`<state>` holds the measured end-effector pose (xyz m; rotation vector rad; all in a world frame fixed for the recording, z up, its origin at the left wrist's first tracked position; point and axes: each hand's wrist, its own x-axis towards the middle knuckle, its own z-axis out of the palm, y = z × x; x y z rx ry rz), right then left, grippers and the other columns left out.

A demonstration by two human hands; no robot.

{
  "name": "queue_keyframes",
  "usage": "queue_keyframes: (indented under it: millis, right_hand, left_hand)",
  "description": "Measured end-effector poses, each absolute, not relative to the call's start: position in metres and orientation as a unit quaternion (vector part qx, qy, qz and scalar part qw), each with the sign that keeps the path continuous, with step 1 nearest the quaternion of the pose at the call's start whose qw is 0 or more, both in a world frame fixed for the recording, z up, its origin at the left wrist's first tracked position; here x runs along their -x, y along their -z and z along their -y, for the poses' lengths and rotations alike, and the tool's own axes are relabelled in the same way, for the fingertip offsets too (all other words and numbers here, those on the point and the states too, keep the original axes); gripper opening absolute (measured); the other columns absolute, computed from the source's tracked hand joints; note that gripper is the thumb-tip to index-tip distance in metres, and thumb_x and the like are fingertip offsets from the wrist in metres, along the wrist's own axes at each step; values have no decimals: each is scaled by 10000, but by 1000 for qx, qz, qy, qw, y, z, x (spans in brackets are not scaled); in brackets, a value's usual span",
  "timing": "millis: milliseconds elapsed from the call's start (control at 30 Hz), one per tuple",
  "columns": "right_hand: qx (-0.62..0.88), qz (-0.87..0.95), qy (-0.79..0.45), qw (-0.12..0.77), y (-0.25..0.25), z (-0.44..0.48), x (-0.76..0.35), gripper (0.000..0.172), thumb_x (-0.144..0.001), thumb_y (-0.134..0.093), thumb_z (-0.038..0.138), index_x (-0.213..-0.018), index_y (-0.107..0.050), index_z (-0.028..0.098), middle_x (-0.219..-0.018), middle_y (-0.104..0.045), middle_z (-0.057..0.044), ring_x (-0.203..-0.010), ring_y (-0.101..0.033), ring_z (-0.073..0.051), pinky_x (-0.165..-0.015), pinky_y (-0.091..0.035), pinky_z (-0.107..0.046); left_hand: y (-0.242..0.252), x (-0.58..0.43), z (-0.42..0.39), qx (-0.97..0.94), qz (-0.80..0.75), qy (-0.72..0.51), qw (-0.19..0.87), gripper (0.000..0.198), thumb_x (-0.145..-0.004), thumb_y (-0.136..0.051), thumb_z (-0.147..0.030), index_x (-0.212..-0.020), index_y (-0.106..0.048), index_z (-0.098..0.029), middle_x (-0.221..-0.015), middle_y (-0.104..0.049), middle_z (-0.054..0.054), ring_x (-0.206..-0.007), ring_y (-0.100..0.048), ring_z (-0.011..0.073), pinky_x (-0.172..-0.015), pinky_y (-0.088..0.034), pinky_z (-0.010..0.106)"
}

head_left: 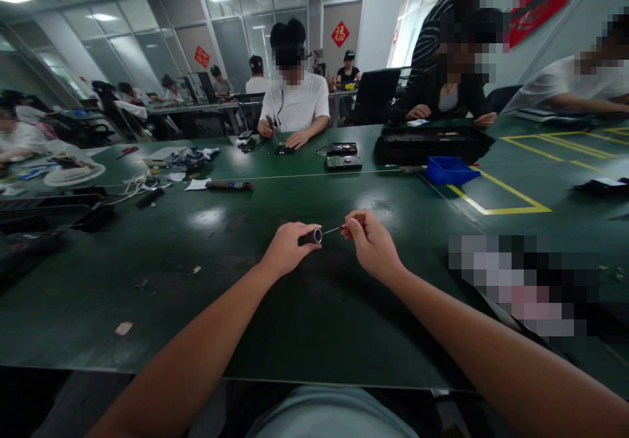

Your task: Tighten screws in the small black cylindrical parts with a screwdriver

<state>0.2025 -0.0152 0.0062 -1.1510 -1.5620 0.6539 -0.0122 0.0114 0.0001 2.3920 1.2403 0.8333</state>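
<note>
My left hand (287,248) is closed around a dark cylindrical piece (311,236), its round end ringed in silver and turned toward me. Its exact kind is not clear. In my right hand (373,244) is a screwdriver (332,231) with a reddish handle, gripped between thumb and fingers. The thin metal shaft points left and reaches the ringed end of the cylinder. Whether the tip is inside or just touching it, I cannot tell. Both hands are above the dark green table (339,333).
Across the table a person in white (295,100) works on a small device. A blue bin (451,170), a long black case (435,144) and hard drives (343,162) lie ahead. Left are a dark tool (228,185), cables (140,185) and a white fan (73,170).
</note>
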Motion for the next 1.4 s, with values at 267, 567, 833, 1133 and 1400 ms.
queue_keyframes:
  millis: [267, 567, 833, 1133, 1400]
  right_hand:
    - [500, 647, -200, 539, -16, 21, -208, 190, -991, -438, 389, -966, -550, 238, -805, -672, -31, -738, -642, -193, -707, -485, -348]
    - [495, 677, -199, 507, -15, 21, -206, 170, -996, -426, 363, -970, -538, 238, -817, -680, -34, -759, -659, -202, -722, -477, -353]
    - [526, 672, -173, 491, -15, 17, -207, 171, -979, -425, 358, -917, -535, 243, -764, -671, -33, -727, -654, -214, -702, -456, -353]
    - [534, 669, -172, 488, -17, 15, -208, 191, -977, -424, 371, -899, -540, 241, -752, -662, -42, -714, -641, -221, -683, -442, -357]
    - [526, 673, -189, 484, -19, 18, -209, 206, -980, -429, 386, -923, -557, 236, -767, -669, -43, -740, -654, -228, -688, -449, -359]
  left_hand:
    - [-1, 13, -11, -828, -452, -279, 180, 388, -850, -715, -331, -1229, -669, -262, -1107, -707, 41, -1016, -611, 242, -957, -433, 434]
    - [3, 14, -14, -833, -451, -266, 178, 400, -844, -721, -325, -1234, -671, -255, -1094, -708, 49, -1008, -616, 239, -958, -435, 435]
    - [2, 15, -14, -823, -460, -263, 207, 386, -831, -724, -285, -1214, -684, -251, -1110, -703, 52, -1024, -627, 239, -959, -455, 409]
    - [5, 16, -18, -734, -485, -384, 281, 427, -796, -749, -272, -1210, -659, -212, -1172, -691, 77, -1061, -639, 234, -990, -478, 410]
    - [4, 15, -23, -590, -474, -478, 445, 295, -913, -533, -365, -1142, -544, -180, -882, -630, 37, -692, -583, 131, -650, -480, 269]
